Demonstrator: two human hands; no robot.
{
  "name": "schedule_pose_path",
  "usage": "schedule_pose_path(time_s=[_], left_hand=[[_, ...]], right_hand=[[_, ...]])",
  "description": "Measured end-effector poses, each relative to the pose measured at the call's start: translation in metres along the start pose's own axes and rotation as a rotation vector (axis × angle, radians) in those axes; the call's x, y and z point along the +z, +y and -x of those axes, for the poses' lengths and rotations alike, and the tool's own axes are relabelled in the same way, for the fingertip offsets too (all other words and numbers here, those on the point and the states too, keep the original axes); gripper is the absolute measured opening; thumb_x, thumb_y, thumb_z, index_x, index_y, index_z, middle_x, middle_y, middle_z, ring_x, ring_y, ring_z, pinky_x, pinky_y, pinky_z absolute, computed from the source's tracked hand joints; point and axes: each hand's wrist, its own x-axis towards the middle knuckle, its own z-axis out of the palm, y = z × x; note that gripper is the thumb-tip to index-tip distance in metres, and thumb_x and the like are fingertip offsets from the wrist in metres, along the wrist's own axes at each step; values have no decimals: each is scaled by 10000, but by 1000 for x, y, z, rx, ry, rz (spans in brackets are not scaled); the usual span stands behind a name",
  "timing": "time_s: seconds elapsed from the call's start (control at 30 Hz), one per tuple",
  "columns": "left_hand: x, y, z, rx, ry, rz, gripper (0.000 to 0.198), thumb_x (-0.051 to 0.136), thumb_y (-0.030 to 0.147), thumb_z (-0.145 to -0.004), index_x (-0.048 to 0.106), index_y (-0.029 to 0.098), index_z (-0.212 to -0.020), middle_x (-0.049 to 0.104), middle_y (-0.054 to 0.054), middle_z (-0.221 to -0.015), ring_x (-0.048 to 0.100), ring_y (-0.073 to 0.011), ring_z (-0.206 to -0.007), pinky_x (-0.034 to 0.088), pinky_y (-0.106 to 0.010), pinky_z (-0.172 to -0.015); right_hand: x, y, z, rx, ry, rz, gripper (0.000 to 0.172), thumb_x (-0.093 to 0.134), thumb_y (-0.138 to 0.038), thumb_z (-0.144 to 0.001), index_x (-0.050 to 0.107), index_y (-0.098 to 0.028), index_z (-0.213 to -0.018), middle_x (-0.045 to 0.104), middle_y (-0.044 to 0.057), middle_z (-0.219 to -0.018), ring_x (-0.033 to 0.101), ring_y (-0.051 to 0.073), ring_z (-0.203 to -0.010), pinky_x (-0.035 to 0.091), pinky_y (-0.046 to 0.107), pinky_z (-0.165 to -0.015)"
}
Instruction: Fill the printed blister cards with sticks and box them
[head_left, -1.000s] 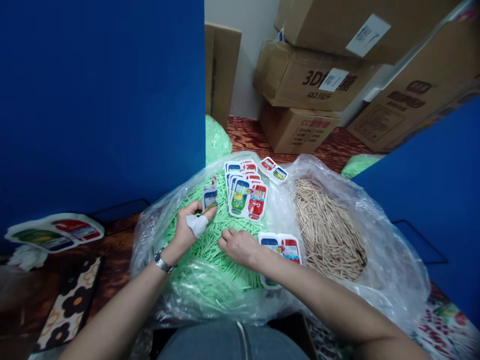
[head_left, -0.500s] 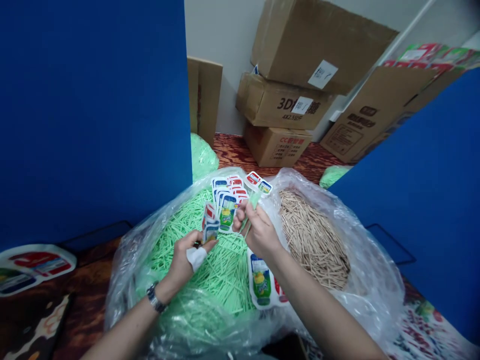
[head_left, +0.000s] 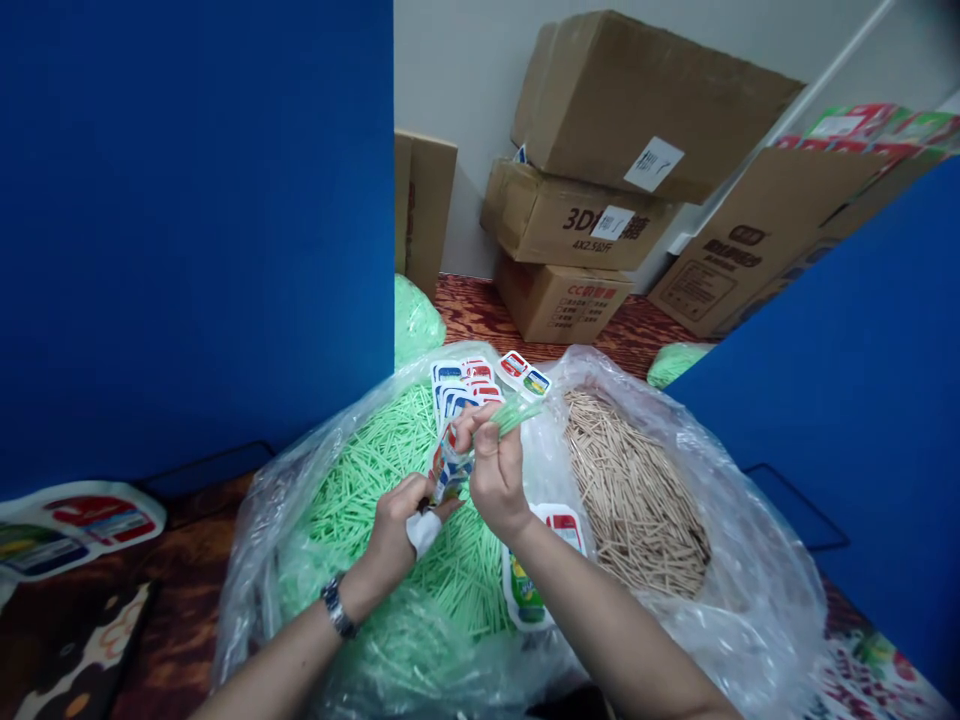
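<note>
My left hand (head_left: 401, 518) is closed on a printed packet (head_left: 448, 468), bent upright between thumb and fingers. A white wrap shows on this hand. My right hand (head_left: 495, 470) pinches a small bunch of pale green sticks (head_left: 514, 412) right beside the packet's top. Under both hands lies a heap of loose green sticks (head_left: 367, 465) in a clear plastic bag (head_left: 255, 560). A fanned pile of printed packets (head_left: 457, 385) rests on the heap's far side. Another printed packet (head_left: 527, 598) lies by my right forearm, partly covered by it.
Brown sticks (head_left: 637, 490) fill a second clear bag on the right. Blue panels (head_left: 195, 220) stand at left and right. Stacked cardboard boxes (head_left: 577, 220) sit at the back wall. A double printed packet (head_left: 523, 376) lies between the bags.
My right hand has turned and come closer to my left hand, the green sticks now pointing to the right. The left hand's packet has tilted and moved slightly right. The view has shifted a little.
</note>
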Motion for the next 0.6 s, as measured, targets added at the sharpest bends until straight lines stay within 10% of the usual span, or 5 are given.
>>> schedule_pose_path(time_s=[0.33, 0.6], left_hand=[[-11, 4, -6, 49, 24, -41, 188, 576, 214, -826, 482, 200, -664, 473, 19, -633, 451, -139, -584, 347, -250, -565], [-18, 0, -9, 62, 0, 31, 133, 626, 268, -820, 582, 185, -725, 564, -11, -697, 517, -151, -631, 404, -260, -602]], right_hand=[[-14, 13, 17, -60, -178, 366, 386, 316, -483, -945, 465, -201, -1163, 434, 126, -1345, 335, 248, -1316, 264, 492, -1088], [-37, 7, 6, -231, -481, 545, 457, 295, -419, -963, 346, -256, -1388, 476, 83, -1369, 302, 250, -1354, 197, 535, -1113]])
